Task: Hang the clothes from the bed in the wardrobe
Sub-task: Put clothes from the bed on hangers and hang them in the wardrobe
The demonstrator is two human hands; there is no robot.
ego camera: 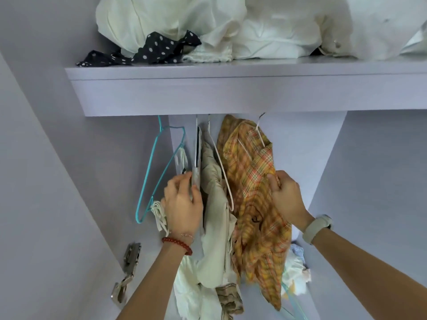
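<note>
Inside the wardrobe, the right hand (285,195) is gripping a hung plaid shirt (251,181) while the left hand (183,204) is pinching neighbouring hung garments (213,204); the bed is unseen, so the remainder is unclear.

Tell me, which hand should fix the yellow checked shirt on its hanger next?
The right hand, probably. It already grips the yellow checked shirt just below its white hanger. The left hand is busy on the pale clothes further left.
</note>
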